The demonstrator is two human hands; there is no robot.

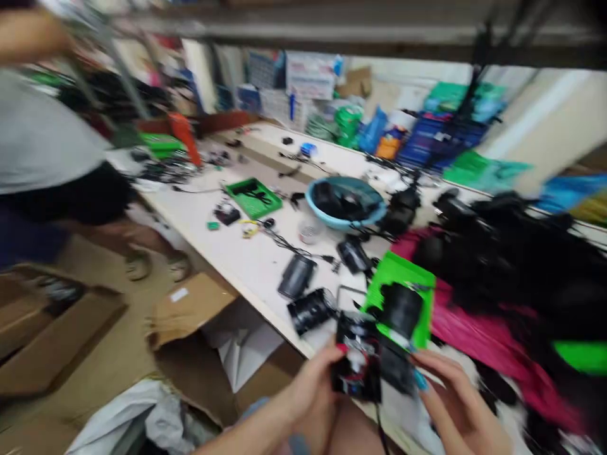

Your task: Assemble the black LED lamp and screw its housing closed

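Frame is motion-blurred, detail soft. Left hand and right hand both grip a small black boxy electronic module with exposed red and white wiring, held low over the near edge of the long white desk. Left fingers wrap its left side, thumb on top; right fingers, with teal nails, pinch its right side. Both hands closed on it.

Landmark: the bright green flat plastic tray. The module sits just in front of the tray, on the person's side. A black cylindrical lens-like part rests on the tray. Left of the tray lie two dark ribbed cylindrical housings. Behind the tray is a light blue round plastic bowl full of black parts. Right of the tray: magenta glossy sheet under a heap of black gear.

Risks, as a judgement: module hangs past the desk edge, so a slip would likely drop it to the floor or into the open brown cardboard box below. Loose thin wires could snag or tear if pulled. Clutter is close; an elbow could knock the housings off.

A second person in a grey shirt stands far left of the tray.
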